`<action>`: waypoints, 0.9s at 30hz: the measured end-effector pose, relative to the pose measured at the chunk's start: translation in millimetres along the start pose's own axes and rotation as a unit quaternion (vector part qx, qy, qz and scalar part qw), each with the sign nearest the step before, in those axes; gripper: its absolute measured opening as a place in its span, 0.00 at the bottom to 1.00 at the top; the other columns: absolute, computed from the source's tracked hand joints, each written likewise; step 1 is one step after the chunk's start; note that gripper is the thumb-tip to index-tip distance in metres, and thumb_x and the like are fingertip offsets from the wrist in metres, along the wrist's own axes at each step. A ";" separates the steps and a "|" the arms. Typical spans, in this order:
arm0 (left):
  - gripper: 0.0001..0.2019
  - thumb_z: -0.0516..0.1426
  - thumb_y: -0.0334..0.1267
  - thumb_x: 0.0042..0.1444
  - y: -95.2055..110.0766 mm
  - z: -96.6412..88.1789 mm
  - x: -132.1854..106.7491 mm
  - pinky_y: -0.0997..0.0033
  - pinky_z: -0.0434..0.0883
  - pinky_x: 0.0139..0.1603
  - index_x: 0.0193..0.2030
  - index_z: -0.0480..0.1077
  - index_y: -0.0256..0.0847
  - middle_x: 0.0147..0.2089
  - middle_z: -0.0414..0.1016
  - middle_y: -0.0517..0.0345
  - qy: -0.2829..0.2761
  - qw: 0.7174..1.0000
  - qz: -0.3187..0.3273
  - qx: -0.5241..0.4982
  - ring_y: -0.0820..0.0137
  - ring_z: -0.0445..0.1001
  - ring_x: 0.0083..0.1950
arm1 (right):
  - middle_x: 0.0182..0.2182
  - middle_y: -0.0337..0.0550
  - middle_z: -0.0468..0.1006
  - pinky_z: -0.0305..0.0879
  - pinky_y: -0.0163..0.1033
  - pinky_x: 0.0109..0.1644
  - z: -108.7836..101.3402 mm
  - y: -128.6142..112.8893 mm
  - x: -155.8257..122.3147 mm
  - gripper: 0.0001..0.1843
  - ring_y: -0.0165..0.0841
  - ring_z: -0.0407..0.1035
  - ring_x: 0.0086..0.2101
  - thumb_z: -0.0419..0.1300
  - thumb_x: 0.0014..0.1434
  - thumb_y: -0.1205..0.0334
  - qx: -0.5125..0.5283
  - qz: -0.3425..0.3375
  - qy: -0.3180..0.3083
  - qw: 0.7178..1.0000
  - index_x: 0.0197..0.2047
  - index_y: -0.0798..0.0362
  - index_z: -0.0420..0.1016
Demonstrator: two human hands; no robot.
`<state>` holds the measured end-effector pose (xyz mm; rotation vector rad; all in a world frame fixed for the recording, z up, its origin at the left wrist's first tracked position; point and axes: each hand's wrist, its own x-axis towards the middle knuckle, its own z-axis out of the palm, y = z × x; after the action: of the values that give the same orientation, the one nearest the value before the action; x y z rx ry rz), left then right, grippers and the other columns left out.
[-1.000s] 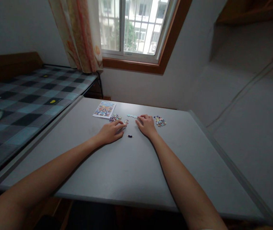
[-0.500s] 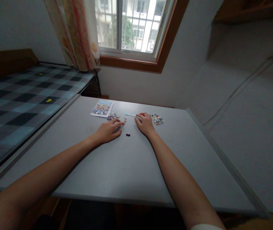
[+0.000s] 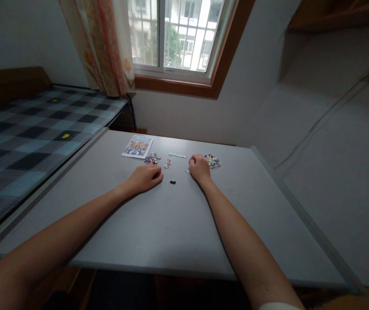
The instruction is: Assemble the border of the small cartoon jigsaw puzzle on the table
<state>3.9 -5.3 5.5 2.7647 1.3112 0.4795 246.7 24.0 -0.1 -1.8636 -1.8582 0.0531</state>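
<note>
beside curled right hand (image 3: 200,168), multicoloured puzzle pieces (image 3: 213,161) (jagged)

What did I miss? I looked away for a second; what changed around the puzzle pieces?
Both hands drew back toward the person and curled their fingers in: the left hand left the small cluster, the right hand came off the teal strip. The picture card, the left pile, the right pile and the dark piece stayed put.

Person, two arms. Left arm (image 3: 58,241): bare along all that shows. Right arm (image 3: 236,241): bare up to a white sleeve hem (image 3: 275,306), seen at the lower frame edge. Left grip (image 3: 144,178), right grip (image 3: 200,168): both bare.
</note>
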 end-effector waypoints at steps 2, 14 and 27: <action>0.14 0.50 0.43 0.62 -0.3 0.0 -0.1 0.70 0.59 0.33 0.27 0.64 0.41 0.30 0.71 0.56 0.002 1.000 0.000 -0.003 0.68 0.67 0.31 | 0.36 0.48 0.77 0.59 0.37 0.42 -1.4 -2.1 -1.1 0.16 0.36 0.68 0.37 0.48 0.60 0.68 -0.017 0.003 -0.020 1.000 0.35 0.55 0.77; 0.13 0.50 0.43 0.62 -1.0 -0.4 0.0 0.70 0.58 0.33 0.27 0.63 0.41 0.30 0.70 0.56 0.001 1.000 -0.001 -0.014 0.68 0.67 0.32 | 0.38 0.48 0.78 0.57 0.36 0.43 -2.4 -3.1 -1.2 0.16 0.35 0.69 0.38 0.48 0.62 0.67 -0.034 -0.034 -0.053 0.997 0.37 0.54 0.77; 0.13 0.50 0.43 0.62 -0.3 -0.7 -0.3 0.70 0.58 0.33 0.28 0.65 0.41 0.30 0.71 0.56 -0.002 1.000 -0.002 -0.015 0.68 0.67 0.32 | 0.38 0.48 0.78 0.58 0.37 0.43 -2.3 -2.4 -1.4 0.15 0.35 0.69 0.38 0.48 0.61 0.67 -0.033 -0.036 -0.055 0.997 0.37 0.54 0.78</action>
<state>3.3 -5.4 6.1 2.7381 1.2974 0.4889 245.3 21.8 2.4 -1.8704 -2.0215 0.0719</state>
